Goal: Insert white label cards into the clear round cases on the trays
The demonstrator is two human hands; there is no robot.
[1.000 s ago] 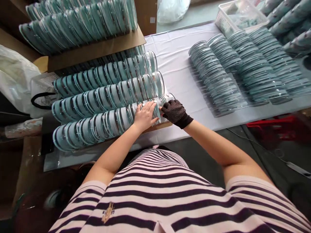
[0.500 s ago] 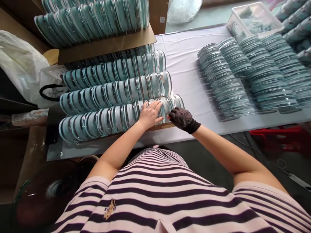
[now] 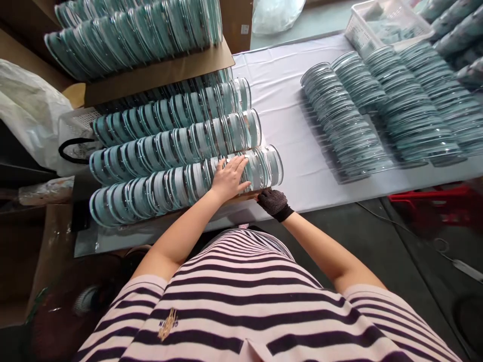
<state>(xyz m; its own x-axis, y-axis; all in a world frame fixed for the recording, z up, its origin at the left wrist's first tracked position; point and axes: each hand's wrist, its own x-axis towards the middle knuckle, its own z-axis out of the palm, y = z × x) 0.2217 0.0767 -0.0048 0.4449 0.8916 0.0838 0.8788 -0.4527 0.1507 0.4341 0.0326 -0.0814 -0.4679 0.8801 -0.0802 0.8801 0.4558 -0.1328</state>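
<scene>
My bare left hand [image 3: 229, 177] lies with outstretched fingers on the nearest row of round, clear-rimmed pieces with pale teal bands [image 3: 158, 193]. Beneath this row, a strip of cardboard [image 3: 243, 197] shows along the front. My right hand [image 3: 272, 202] wears a dark dotted glove and is closed at the cardboard's right corner, just below the row's end. Its fingertips are partly hidden, but they seem to pinch the cardboard edge. Directly behind runs a second row of the same pieces [image 3: 177, 143], with a third row [image 3: 169, 110] farther back.
More rows stand on a raised cardboard box [image 3: 158, 75] at the back left. On the right, several stacks of clear teal pieces [image 3: 347, 120] lie on the white-covered table [image 3: 279, 100]. A white basket [image 3: 364, 35] is behind them. A red crate [image 3: 433, 203] sits below.
My right hand has moved down and slightly left, from the right end of the near row to the cardboard edge below it. My left hand stays on the row.
</scene>
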